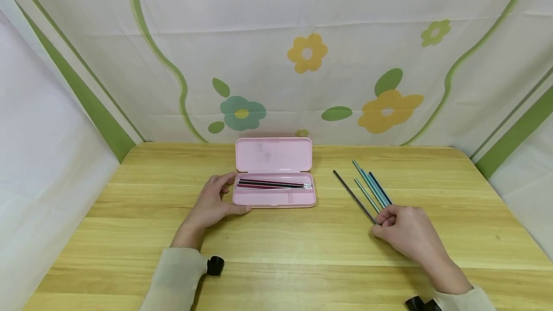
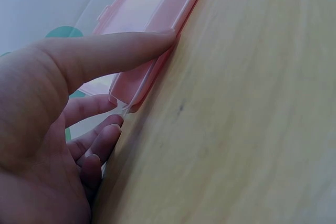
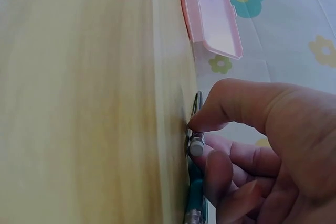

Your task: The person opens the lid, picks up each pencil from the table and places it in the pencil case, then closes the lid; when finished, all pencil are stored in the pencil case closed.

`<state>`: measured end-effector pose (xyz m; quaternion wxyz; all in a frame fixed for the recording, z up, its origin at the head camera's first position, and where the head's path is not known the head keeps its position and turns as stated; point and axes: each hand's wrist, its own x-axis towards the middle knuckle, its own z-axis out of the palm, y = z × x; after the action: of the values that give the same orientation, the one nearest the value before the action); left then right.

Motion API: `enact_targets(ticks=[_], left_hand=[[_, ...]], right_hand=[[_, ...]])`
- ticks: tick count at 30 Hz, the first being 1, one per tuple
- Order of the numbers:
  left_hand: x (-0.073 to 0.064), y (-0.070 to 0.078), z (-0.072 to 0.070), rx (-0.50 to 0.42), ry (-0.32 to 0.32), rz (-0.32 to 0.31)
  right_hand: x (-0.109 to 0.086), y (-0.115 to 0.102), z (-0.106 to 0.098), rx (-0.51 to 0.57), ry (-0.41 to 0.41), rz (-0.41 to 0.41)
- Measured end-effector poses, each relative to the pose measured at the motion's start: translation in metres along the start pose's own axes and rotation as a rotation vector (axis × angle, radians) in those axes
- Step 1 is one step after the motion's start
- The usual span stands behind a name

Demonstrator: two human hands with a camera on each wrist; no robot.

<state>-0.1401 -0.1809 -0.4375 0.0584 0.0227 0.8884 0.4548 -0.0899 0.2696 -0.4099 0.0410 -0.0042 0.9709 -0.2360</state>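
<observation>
Partway along, it seems: red and black pencils [image 1: 272, 184] in the pencil case [image 1: 261, 197], others out on the tabletop [image 1: 285, 253].
Your left hand [image 1: 213, 203] grips the left end of the pencil case, thumb against the front edge and fingers at the side, with the lid [image 1: 276, 155] raised behind. The long rear compartment holds those red and black pencils (their exact count is hard to tell), so that share looks done. Left over, apparently, are the dark pencil [image 1: 355, 197] and the green and blue pencils [image 1: 372, 187], off to your right, well apart from the pencil case. Your right hand [image 1: 408, 232] has thumb and fingers pinched on the dark pencil's near end, beside the others.
</observation>
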Motion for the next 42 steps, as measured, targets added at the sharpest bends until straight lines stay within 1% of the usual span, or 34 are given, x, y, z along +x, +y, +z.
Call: enact_targets(ticks=[8,17,25,42], left_hand=[[0.0001,0.0012,-0.0003,0.011,-0.001,0.004],[0.0001,0.0009,-0.0002,0.013,-0.005,0.012],[-0.0002,0.0011,-0.0016,0.023,-0.005,0.010],[-0.0004,0.0002,-0.0016,0.019,-0.006,0.003]], right_hand=[[0.0002,0.0029,0.0013,0.006,0.029,-0.066],[-0.0005,0.0043,-0.0001,0.021,0.039,-0.057],[-0.0007,0.0046,-0.0034,0.028,0.066,-0.070],[-0.0015,0.0030,-0.0026,0.052,0.080,-0.104]])
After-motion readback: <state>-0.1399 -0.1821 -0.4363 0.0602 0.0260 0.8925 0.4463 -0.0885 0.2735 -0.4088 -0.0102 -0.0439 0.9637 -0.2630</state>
